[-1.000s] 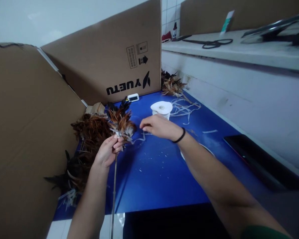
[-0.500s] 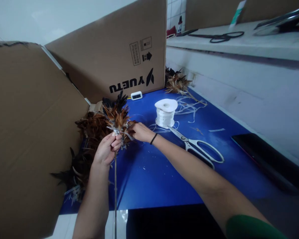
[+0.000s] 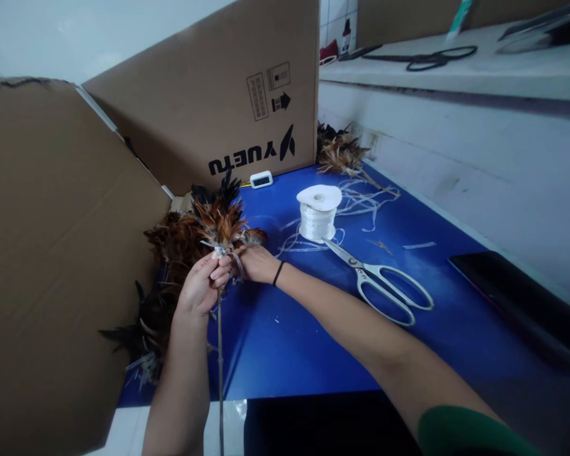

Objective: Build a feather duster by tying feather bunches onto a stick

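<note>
A feather duster (image 3: 220,218) with brown and black feathers stands upright on a thin stick (image 3: 220,361). My left hand (image 3: 205,282) is closed around it just below the feathers, where pale ribbon is wrapped. My right hand (image 3: 256,261) is close beside the binding, its fingers bent and partly hidden. A small tuft of brownish feathers (image 3: 253,237) shows at those fingers and appears pinched by them. A loose end of ribbon (image 3: 238,266) hangs between the two hands. More dark and brown feathers (image 3: 171,244) lie in a heap behind my left hand.
A white ribbon spool (image 3: 318,215) stands on the blue table (image 3: 304,354), with silver scissors (image 3: 384,285) beside it. To the right lies a black phone-like slab (image 3: 517,304). Cardboard panels (image 3: 171,114) wall off the left and back. Another feather bundle (image 3: 342,152) rests at the back.
My right hand has moved left and slightly down, closer to the ribbon-wrapped binding. My left hand keeps its hold on the feather duster. The view has shifted slightly.
</note>
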A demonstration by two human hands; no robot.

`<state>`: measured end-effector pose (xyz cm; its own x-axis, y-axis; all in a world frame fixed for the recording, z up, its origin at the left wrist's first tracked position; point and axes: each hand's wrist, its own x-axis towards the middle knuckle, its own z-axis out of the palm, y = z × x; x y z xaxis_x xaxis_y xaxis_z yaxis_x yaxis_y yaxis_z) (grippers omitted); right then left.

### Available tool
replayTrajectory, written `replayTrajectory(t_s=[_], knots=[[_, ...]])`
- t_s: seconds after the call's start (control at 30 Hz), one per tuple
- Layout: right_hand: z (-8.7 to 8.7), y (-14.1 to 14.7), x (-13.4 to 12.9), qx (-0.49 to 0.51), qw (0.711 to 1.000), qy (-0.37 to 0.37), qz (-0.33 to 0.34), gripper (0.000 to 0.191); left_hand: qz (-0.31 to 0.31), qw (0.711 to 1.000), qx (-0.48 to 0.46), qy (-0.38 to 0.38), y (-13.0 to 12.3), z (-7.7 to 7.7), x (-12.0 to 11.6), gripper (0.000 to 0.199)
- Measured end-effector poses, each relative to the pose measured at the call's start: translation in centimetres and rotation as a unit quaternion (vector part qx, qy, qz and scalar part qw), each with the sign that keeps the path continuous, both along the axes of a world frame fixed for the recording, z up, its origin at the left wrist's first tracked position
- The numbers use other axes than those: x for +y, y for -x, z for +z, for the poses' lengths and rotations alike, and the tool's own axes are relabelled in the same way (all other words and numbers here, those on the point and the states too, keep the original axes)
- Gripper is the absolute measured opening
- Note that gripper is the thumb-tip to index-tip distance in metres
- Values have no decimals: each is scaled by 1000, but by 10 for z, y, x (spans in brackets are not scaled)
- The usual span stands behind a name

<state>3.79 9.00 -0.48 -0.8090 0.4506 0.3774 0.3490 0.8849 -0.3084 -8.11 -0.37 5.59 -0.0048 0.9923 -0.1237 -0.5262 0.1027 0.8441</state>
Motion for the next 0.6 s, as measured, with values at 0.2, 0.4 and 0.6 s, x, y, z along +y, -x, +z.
replayTrajectory(t_s=[0.2, 0.4, 0.6], knots=[[14, -18, 19, 208, 951, 221, -62, 20, 10, 1000, -7, 5, 2, -2, 2, 9], [29, -35, 28, 368, 770, 485, -191, 10, 14, 1000, -8, -5, 4, -8, 7, 4], [45, -51, 25, 396, 679, 578, -222, 10, 38, 999, -19, 0, 6, -12, 11, 5]])
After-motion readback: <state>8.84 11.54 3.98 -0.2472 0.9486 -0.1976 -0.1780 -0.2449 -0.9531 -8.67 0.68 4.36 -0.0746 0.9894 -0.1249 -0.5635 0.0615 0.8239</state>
